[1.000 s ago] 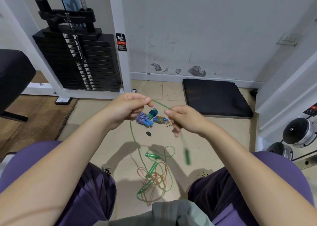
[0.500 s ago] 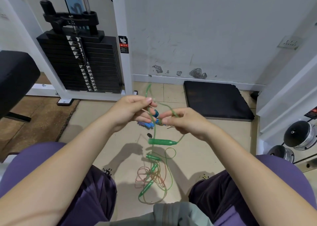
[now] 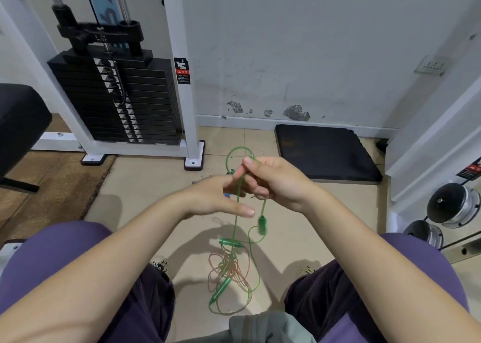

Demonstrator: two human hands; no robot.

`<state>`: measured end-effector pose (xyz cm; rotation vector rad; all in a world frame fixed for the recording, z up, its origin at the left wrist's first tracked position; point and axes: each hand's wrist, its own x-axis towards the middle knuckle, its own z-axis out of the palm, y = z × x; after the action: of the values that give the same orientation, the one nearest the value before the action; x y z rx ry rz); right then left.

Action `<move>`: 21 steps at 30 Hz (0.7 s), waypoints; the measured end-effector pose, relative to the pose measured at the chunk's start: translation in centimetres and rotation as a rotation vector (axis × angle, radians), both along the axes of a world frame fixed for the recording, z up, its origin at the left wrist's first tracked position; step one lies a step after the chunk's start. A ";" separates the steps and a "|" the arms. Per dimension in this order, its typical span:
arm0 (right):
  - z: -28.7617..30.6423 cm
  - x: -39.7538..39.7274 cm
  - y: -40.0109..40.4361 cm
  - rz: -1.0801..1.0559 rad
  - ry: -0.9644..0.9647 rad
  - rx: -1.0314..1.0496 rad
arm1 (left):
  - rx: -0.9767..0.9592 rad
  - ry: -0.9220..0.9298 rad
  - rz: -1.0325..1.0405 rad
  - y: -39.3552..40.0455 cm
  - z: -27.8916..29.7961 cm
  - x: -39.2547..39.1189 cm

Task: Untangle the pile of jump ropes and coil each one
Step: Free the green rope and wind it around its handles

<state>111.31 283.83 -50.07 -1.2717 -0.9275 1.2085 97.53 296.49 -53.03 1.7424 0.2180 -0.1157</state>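
Above the tiled floor (image 3: 145, 186), right hand (image 3: 276, 184) now higher, pinching green rope (image 3: 237, 212); left hand (image 3: 216, 199) opened.

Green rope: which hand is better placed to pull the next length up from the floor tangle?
Left, probably. The right hand is pinching the green rope at its raised loop, so it is occupied. The left hand is open with fingers spread, beside the strand hanging down to the floor tangle.

Two hands are seen, the left hand (image 3: 210, 199) and the right hand (image 3: 276, 184). Three green handles are counted: one hanging (image 3: 261, 225), one lying crosswise (image 3: 230, 242), one in the tangle (image 3: 220, 289). Two dumbbell ends (image 3: 453, 204) (image 3: 423, 233) are seen.
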 end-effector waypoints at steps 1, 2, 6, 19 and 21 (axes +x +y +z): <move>0.1 -0.1 0.1 0.005 0.032 0.016 | 0.001 -0.007 -0.031 -0.8 -0.5 0.3; 0.2 -0.2 0.3 0.001 0.045 0.034 | -0.013 -0.010 -0.020 -1.4 -0.9 0.6; 0.9 1.1 0.4 -0.180 -0.012 0.113 | -0.063 0.059 0.057 -1.6 -1.4 1.0; 0.1 1.8 -1.1 -0.323 -0.187 -0.216 | -0.030 0.095 0.139 -0.9 0.7 0.1; 0.1 2.7 -1.6 -0.406 -0.341 -0.293 | 0.108 0.128 0.140 -0.4 0.9 -0.1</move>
<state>113.97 282.23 -50.00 -1.8409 -0.6935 0.8379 97.38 296.07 -52.16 1.8226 0.4457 -0.1147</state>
